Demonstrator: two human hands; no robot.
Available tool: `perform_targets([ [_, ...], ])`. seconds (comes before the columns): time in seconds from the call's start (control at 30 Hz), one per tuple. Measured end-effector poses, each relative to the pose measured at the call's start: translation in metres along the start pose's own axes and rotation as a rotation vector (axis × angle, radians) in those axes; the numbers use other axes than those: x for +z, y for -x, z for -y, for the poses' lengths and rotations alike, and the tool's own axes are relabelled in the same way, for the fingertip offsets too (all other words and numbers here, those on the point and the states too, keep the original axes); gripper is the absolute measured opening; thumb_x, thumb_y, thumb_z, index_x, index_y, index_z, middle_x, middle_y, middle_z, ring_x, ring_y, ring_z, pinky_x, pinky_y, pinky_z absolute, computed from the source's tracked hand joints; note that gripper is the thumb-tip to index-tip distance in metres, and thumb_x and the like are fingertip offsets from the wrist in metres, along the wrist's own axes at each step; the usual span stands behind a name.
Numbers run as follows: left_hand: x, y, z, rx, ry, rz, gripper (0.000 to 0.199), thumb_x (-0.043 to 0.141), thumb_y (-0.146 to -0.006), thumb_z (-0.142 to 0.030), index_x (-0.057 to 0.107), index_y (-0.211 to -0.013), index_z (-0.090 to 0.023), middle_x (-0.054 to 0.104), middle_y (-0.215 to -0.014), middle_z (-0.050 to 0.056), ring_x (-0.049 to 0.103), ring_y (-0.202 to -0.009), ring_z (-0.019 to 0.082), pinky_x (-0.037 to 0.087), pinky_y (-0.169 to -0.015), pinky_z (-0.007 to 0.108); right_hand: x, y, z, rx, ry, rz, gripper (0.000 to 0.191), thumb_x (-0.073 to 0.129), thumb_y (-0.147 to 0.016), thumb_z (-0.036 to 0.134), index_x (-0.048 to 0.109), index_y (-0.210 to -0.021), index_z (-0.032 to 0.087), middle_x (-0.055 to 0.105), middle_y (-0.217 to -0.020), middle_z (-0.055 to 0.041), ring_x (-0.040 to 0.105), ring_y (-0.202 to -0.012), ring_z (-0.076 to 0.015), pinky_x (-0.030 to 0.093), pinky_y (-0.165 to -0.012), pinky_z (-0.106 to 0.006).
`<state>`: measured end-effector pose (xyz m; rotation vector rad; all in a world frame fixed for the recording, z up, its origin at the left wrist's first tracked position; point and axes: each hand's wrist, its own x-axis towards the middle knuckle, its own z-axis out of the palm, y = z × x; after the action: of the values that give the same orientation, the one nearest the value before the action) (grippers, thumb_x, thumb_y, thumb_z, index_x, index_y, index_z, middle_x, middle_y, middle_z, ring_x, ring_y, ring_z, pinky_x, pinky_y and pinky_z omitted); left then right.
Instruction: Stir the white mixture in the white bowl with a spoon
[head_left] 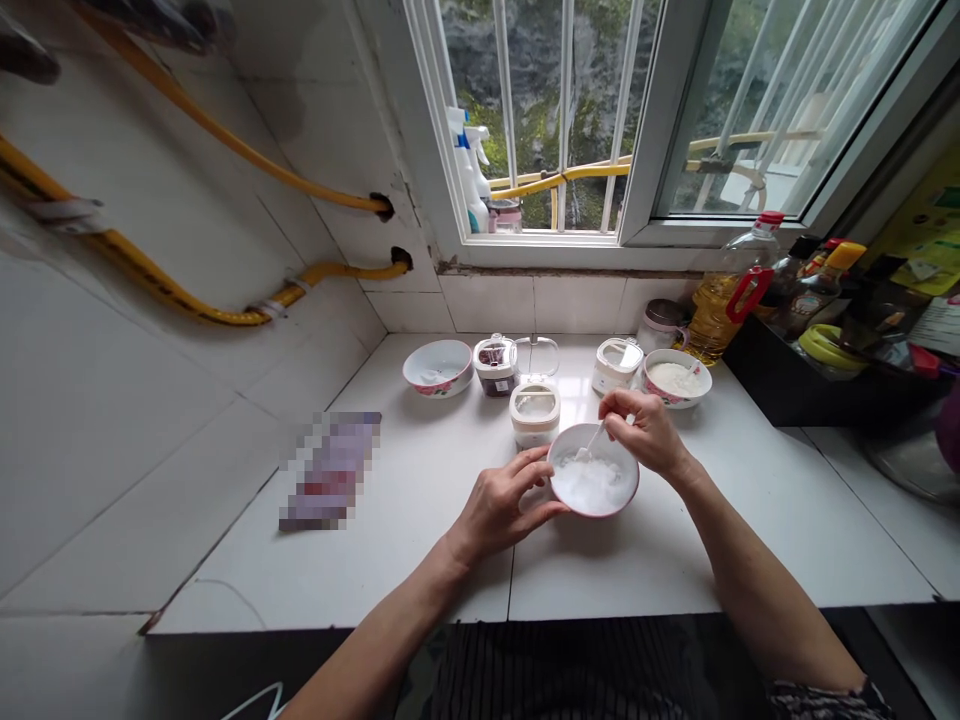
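A white bowl with a pinkish rim stands on the counter, holding a white powdery or grainy substance. My left hand is closed around the bowl's left side, fingers at the rim and thumb low along its front. In my right hand, above the bowl's right rim, the fingers pinch the handle of a small whitish spoon. The spoon's tip reaches into the white contents. Just behind the bowl is a lidded white jar, close to my left fingertips.
Behind stand a floral bowl, a jar with dark contents, another white jar and a bowl of pale grains. An oil bottle and a black box stand right. A blurred packet lies left.
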<state>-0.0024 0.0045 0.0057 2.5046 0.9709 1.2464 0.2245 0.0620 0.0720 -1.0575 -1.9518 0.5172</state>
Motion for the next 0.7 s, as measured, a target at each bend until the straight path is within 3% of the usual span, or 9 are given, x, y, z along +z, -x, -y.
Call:
perform_targets([
  [0.13,-0.001,0.0,-0.001,0.0,-0.017,-0.006,0.03,0.06,-0.093,-0.047,0.057,-0.099,-0.018,0.069,-0.115,0.014,0.068,-0.065,0.012,0.058,-0.059,0.025,0.009,0.001,0.003,0.007,0.021,0.099,0.014,0.047,-0.067,0.013,0.058,-0.06,0.019,0.058,-0.055,0.0006,0.049,-0.053,-0.0119,0.037,-0.057,-0.025],
  [0.23,-0.001,0.0,-0.001,0.005,-0.019,-0.012,0.03,0.059,-0.093,-0.047,0.057,-0.099,-0.018,0.069,-0.115,0.014,0.067,-0.064,0.012,0.058,-0.058,0.025,0.013,0.002,0.003,0.138,-0.112,0.176,0.013,0.046,-0.066,0.015,0.058,-0.061,0.018,0.056,-0.051,0.0017,0.048,-0.049,-0.0114,0.036,-0.052,-0.024],
  [0.4,-0.001,0.0,-0.001,-0.001,-0.012,-0.012,0.029,0.059,-0.093,-0.047,0.057,-0.098,-0.018,0.069,-0.115,0.014,0.067,-0.063,0.011,0.058,-0.058,0.025,0.01,-0.001,-0.001,0.363,-0.378,0.13,0.011,0.05,-0.062,0.022,0.059,-0.06,0.018,0.054,-0.046,0.0028,0.046,-0.043,-0.0103,0.036,-0.047,-0.023],
  [0.7,0.0,0.0,0.0,0.001,0.023,-0.003,0.027,0.062,-0.092,-0.044,0.058,-0.1,-0.018,0.068,-0.117,0.015,0.069,-0.068,0.012,0.059,-0.061,0.025,0.011,-0.007,-0.008,0.507,-0.561,0.07,0.01,0.053,-0.056,0.022,0.061,-0.055,0.017,0.054,-0.04,0.0025,0.044,-0.038,-0.0092,0.035,-0.043,-0.022],
])
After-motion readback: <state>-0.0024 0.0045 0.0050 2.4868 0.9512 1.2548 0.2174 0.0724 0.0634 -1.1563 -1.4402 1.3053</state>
